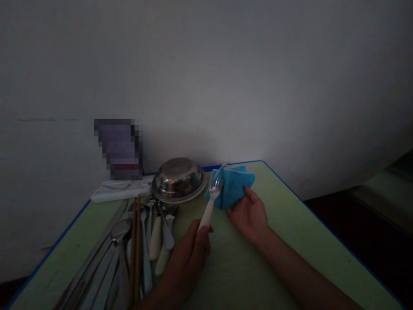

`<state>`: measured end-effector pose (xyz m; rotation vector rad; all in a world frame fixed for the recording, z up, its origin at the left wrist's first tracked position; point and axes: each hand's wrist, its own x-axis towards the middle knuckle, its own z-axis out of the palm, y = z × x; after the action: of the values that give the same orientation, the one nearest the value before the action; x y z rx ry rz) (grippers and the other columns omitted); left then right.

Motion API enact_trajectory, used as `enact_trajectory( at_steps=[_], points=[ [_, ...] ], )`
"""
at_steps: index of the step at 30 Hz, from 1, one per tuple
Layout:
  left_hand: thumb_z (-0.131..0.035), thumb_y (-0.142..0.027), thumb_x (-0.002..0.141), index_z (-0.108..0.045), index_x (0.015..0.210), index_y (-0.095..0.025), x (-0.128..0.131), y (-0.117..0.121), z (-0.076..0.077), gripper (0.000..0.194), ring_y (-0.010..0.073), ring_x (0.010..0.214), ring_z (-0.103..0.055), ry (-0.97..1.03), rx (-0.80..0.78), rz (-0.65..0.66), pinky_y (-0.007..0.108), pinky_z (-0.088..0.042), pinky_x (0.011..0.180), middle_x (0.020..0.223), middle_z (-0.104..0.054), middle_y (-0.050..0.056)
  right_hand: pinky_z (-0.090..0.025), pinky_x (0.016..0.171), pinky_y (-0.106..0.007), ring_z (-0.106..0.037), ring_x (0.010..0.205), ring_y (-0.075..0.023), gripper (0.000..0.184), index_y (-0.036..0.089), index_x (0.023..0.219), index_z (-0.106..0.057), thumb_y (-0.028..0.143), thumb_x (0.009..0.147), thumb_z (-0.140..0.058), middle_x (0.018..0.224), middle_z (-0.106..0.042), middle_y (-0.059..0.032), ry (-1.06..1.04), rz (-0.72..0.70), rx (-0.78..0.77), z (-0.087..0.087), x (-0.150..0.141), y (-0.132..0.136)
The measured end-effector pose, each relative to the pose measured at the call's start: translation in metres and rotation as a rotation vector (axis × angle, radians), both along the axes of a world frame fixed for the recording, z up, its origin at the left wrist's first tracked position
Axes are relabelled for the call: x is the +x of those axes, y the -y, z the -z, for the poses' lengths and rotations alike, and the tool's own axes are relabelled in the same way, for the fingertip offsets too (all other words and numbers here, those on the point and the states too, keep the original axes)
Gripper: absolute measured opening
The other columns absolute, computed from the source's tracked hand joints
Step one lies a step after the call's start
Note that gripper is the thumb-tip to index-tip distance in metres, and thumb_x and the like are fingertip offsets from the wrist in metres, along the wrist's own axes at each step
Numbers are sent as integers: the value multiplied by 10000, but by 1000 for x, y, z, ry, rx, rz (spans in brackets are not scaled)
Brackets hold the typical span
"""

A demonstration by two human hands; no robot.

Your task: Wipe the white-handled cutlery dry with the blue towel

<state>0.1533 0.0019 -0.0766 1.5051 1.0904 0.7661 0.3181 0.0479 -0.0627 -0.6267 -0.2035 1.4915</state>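
Observation:
My left hand [196, 247] is closed round the white handle of a fork [209, 204], its metal tines pointing up and away. Just behind the tines, a folded blue cloth [235, 185] is held by my right hand [250, 215], with the thumb on its near face and the other fingers partly hidden underneath. The tines overlap the cloth in view; whether they touch it I cannot tell. Left of my left hand lies a spread of cutlery, with several spoons [121, 230], a pair of wooden chopsticks [135, 249] and white-handled pieces [156, 237].
An upturned steel bowl [179, 176] stands at the back of the green, blue-edged table [280, 206]. To its left is a white board [121, 189], with a blurred-out upright object [119, 148] above it. A pale wall [226, 86] rises behind the table.

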Motion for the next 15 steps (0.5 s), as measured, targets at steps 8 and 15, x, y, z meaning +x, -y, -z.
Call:
enact_trajectory(
  at_steps=[8,15],
  points=[
    [-290,-518,910,-460,981,-175,0,-1,2,389,102,477,-341,34,15,-38,201,-274,430,565,-368,-70,-523,642,-241,-615,530,-115,219,173,695,-599,37,775,-448,614,-685,3,45,43,-101,17,1,-3],
    [-285,-493,920,-487,907,-185,-1,-2,1,369,125,538,-431,-126,61,12,227,-336,502,602,-431,-47,-531,657,-303,-651,605,-146,251,164,727,-601,149,871,-396,667,-698,-37,19,-84,-92,13,1,0]
  ],
)
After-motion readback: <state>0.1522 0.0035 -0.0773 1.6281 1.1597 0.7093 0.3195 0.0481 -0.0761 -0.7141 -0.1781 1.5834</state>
